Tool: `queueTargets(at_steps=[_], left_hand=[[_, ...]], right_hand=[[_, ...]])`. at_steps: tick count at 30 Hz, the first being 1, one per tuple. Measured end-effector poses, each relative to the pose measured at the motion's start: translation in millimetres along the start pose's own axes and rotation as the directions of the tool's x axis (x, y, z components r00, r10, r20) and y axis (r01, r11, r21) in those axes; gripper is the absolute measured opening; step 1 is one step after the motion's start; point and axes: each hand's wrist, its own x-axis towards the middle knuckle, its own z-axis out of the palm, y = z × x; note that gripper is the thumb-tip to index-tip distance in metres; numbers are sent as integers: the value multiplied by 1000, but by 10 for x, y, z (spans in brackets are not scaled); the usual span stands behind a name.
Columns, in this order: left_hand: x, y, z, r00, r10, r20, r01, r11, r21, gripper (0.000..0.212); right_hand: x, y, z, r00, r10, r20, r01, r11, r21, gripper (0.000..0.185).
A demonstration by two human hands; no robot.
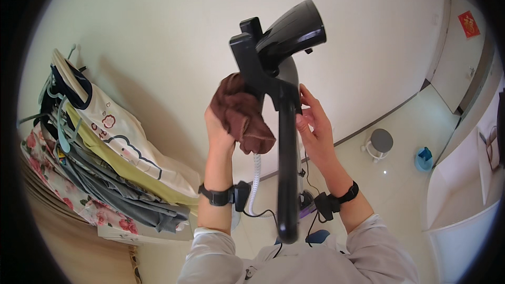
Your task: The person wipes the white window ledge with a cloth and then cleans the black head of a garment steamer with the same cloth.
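Note:
The black plastic head and frame of what looks like a garment steamer stand (290, 157) rise upright before me. A cone-shaped black nozzle (298, 27) sits at its top, pointing to the upper right. My left hand (219, 126) is wrapped in a dark brown cloth (244, 122) and grips it against the frame's left side; most of its fingers are hidden. My right hand (315, 130) is at the frame's right side, thumb and fingertips by its edge; whether they grip it is hidden. A white ribbed hose (257, 177) hangs below the cloth.
Clothes on hangers (130, 150) hang from a wall rack at left, above a white cabinet (150, 236). On the floor at right are a round grey stool (381, 140) and a light-blue bucket (423, 164). White furniture (453, 197) and a door (457, 55) lie farther right.

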Motion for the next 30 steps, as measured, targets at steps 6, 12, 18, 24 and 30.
queueTargets(at_steps=[6, 12, 18, 24, 30], left_hand=[[-855, -23, -80, 894, -27, -448, 178, 938, 299, 51], [-1526, 140, 954, 742, -366, -561, 533, 830, 164, 33], [-1850, -293, 1812, 749, -419, -513, 385, 906, -178, 58], [-1439, -53, 2125, 920, -329, -212, 324, 944, -58, 90], [-1441, 101, 1892, 937, -289, -197, 343, 868, 358, 82]], right_hand=[[3, 137, -84, 997, 5, 81, -19, 984, 175, 56], [-256, 456, -591, 940, -225, 258, 205, 973, 101, 62], [-655, 729, -1037, 711, -396, 581, 185, 902, 389, 95], [-623, 872, -1263, 863, -219, 454, 3, 903, 430, 79], [-35, 395, -1081, 979, -52, 199, -52, 874, 483, 67]])
